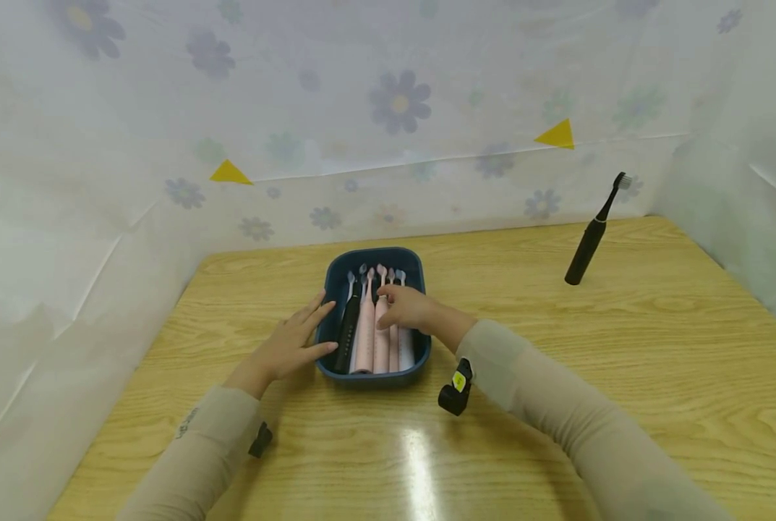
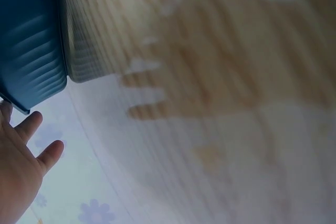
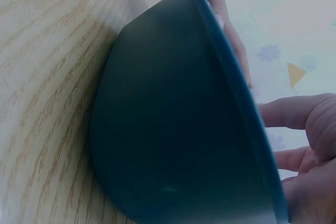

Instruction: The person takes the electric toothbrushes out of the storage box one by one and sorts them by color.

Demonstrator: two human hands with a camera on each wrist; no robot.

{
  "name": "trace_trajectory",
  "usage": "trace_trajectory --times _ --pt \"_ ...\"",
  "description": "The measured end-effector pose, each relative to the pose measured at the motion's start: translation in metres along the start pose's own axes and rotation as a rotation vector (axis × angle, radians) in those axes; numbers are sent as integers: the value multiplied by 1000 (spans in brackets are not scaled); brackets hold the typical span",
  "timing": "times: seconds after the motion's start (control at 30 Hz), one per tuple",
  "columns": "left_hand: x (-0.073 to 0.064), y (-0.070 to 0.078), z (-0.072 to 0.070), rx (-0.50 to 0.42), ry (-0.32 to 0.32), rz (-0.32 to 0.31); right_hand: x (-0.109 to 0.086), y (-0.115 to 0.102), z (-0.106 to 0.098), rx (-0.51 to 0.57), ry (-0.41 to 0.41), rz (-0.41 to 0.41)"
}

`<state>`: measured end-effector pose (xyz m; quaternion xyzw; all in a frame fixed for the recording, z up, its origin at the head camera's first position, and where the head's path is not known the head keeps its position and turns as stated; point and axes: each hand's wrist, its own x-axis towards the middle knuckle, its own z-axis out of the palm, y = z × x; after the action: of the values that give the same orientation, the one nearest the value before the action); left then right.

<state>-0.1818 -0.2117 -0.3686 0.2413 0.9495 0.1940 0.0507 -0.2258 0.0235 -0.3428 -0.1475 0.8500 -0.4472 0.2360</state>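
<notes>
The left hand (image 1: 290,344), fingers spread at the blue bin's edge, should brace the blue bin (image 1: 374,380) lightly; the right hand (image 1: 412,307) bends over a pink toothbrush (image 1: 381,351) inside — whether pinching, I can't tell — best handled by its body.

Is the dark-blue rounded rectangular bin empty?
Not empty: the head view shows a black electric toothbrush and pink ones inside the bin.

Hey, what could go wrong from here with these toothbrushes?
The right hand reaches among slim pale-pink plastic toothbrushes packed side by side; lifting one might drag its neighbours. The left hand is at the rim of the rounded dark-blue plastic bin, so a push could slide it. The slim black plastic toothbrush outside appears to stand on its narrow end and could topple if knocked.
</notes>
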Motion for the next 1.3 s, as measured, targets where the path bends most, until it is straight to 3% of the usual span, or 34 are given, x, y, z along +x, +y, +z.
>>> trace_trajectory --times 0.23,0.57,0.83,1.03,1.3 --pt "0 0 -1 13 -2 9 5 -2 4 -101 0 19" --pt "-1 0 0 15 3 12 13 -5 8 -154 20 38" --pt "-1 0 -1 8 10 14 14 -4 11 44 76 138" --pt "-1 -2 0 14 7 7 14 0 15 137 87 117" --pt "-1 -3 2 6 1 -2 10 1 17 172 109 101"
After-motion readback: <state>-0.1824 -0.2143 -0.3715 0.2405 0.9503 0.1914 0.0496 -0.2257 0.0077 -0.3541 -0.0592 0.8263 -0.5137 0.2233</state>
